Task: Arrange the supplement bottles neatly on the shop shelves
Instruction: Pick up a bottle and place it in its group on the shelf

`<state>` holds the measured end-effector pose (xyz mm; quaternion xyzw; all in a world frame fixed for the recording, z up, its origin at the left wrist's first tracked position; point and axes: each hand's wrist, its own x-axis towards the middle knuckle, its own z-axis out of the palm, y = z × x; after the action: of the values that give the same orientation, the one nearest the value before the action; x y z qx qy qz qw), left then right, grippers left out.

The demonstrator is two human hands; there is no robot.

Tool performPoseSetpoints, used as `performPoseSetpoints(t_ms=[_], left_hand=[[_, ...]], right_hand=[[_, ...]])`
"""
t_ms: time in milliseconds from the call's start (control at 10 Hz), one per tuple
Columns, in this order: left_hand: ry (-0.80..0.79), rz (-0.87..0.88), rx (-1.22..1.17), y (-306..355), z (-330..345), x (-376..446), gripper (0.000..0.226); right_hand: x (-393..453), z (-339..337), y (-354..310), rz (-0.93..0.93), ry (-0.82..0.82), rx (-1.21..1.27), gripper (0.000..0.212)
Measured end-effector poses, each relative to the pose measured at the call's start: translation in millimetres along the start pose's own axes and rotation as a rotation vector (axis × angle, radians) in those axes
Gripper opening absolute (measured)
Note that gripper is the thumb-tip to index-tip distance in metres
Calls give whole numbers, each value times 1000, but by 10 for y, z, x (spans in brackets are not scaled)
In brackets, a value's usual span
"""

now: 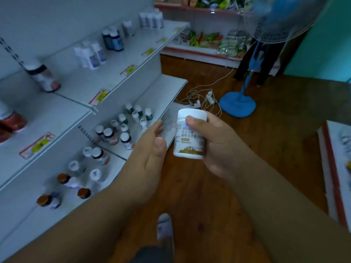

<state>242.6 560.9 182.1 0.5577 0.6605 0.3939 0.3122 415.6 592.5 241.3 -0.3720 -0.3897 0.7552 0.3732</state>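
Right hand fingers grip a white bottle; left hand open, beside white shelves.

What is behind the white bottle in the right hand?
Behind the white bottle, the right hand wraps its far side, thumb on the front near the lid. Past it lie wooden floor and the blue fan base. The bottle's back label is hidden.

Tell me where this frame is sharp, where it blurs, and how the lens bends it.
Head view: sharpest on the white gold-labelled supplement bottle gripped by the right hand; the open left hand is slightly soft; the white shop shelves and their bottles smear with motion blur; the blue pedestal fan leans, bent by wide-angle distortion; lighting is dim and bluish.
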Motion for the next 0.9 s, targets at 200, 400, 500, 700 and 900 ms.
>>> performPoseSetpoints(t_ms=[200,400,500,700,900], left_hand=[[-142,177,0,174,208,879,85],[-257,314,114,763,531,1565,64],[-292,338,113,929,777,2095,51],[-294,228,176,1225,1389,3245,84],[-89,69,325,1273,1293,4031,85]], right_hand=[[713,-344,-562,-116,75,-36,65],[1282,-873,-1066,-171,233,-94,65],[1542,-1148,-1332,-171,265,-248,61],[2496,-1973,-2083,-247,254,-417,56],[3633,-2052,-2660,-203,-42,-458,48]])
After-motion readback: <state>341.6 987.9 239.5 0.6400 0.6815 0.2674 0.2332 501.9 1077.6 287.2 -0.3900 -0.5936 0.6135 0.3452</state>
